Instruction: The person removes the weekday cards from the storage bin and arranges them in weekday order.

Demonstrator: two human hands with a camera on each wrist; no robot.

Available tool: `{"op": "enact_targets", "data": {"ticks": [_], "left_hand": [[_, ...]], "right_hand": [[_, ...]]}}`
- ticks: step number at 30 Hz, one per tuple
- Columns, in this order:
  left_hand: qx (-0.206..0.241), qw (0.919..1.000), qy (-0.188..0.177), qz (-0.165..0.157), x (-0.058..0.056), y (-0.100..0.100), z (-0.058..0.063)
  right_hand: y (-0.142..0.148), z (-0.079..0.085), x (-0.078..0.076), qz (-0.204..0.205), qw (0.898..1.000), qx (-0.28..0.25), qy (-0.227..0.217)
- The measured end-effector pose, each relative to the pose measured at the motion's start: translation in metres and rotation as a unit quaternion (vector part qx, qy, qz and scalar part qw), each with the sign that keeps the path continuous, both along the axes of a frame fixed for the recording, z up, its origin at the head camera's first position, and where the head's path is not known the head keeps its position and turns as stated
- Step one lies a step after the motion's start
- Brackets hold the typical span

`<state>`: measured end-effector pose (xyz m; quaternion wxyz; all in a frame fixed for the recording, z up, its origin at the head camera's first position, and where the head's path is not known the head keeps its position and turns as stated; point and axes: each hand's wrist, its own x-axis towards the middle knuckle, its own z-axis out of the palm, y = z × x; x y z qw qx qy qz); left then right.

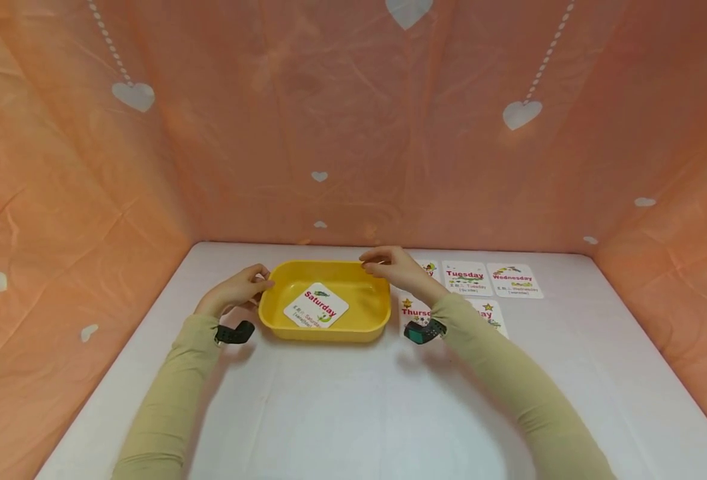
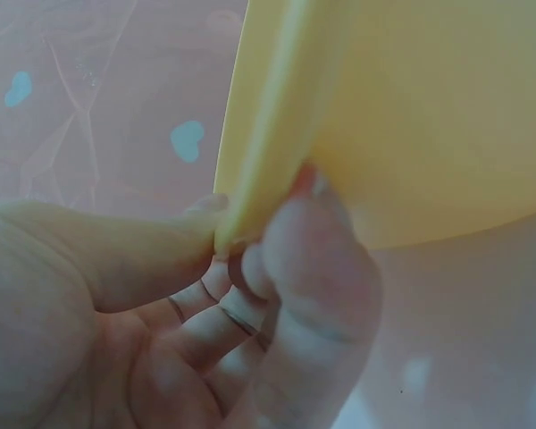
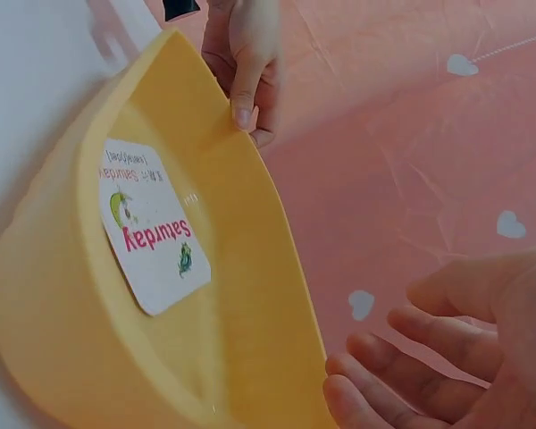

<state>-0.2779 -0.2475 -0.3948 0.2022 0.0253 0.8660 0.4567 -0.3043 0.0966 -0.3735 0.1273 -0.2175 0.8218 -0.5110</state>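
A yellow plastic tub point(image 1: 362, 300) with rounded corners stands toward the back of the table. Inside it lies a white card point(image 1: 317, 307) printed "Saturday", turned at an angle. My left hand point(image 1: 233, 291) pinches the tub's left rim between thumb and fingers, which the left wrist view shows close up. At the back right corner of the tub is my right hand point(image 1: 398, 267). Its fingers point(image 3: 411, 353) are loosely bent, with fingertips right at the rim and the thumb apart from it.
Right of the tub, white day cards lie in two rows: "Tuesday" point(image 1: 467, 278), "Wednesday" point(image 1: 515, 280), "Thursday" point(image 1: 413, 312) and others partly covered by my right forearm. Orange-pink cloth walls point(image 1: 353, 133) with white hearts enclose the back and sides of the white table point(image 1: 341, 407).
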Motion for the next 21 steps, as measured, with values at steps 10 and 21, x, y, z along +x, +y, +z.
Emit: {"op": "enact_targets", "data": {"ticks": [10,21], "left_hand": [[0.010,0.9999,0.006,-0.008,0.001,0.000,0.000],[0.004,1.0000,0.000,-0.007,0.000,0.000,0.000]], "right_hand": [[-0.028,0.001,-0.006,0.015,1.000,0.001,-0.018],[-0.045,-0.006,-0.013,-0.002,0.995,0.030,-0.098]]}}
